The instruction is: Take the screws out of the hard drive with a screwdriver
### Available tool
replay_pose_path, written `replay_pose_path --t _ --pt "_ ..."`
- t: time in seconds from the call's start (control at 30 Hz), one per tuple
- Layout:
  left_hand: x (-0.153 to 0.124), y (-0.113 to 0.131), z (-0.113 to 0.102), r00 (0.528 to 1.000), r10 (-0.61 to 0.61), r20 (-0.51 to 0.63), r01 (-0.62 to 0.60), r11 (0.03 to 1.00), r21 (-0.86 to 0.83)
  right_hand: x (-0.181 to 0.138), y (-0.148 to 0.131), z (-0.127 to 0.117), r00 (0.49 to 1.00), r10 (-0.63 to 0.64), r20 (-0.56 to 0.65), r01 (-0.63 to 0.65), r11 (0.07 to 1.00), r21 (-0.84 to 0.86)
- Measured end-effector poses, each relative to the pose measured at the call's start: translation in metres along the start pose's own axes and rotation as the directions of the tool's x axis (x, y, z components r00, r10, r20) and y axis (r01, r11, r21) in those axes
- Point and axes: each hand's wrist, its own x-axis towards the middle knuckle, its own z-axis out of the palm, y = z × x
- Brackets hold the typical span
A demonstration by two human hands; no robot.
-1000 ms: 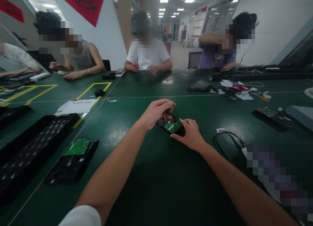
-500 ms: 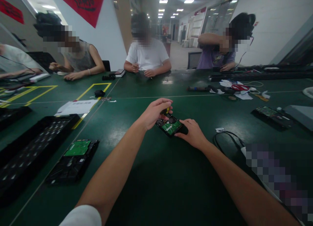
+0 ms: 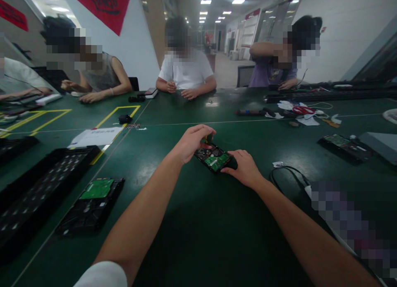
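In front of me a hard drive (image 3: pixel 214 158) lies with its green circuit board facing up. My right hand (image 3: pixel 243 166) grips its right end between thumb and fingers. Over the far left part of the drive, my left hand (image 3: pixel 192 142) is closed on a screwdriver (image 3: pixel 209 137) with a black-and-yellow handle. The handle stands roughly upright; its tip is hidden by the fingers, so I cannot tell if it touches a screw.
Another hard drive (image 3: pixel 93 204) lies at the left, beside a long black tray (image 3: pixel 46 183). At the right are a third drive (image 3: pixel 343 146), a grey box (image 3: pixel 383 145) and a black cable (image 3: pixel 290 170). Several people sit across the green table (image 3: pixel 198 237).
My left hand has shifted slightly left, and the screwdriver handle shows at a different turn. The drive has moved a little left in view; my right hand still holds it.
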Motion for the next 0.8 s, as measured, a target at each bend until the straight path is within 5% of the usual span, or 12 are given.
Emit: replay_pose_path --t 0.8 --pt "-0.0011 0.0032 0.0022 1.000 0.003 -0.019 -0.002 0.999 0.035 -0.0004 -0.0013 -0.0066 0.993 -0.122 0.003 0.122 0.992 -0.037"
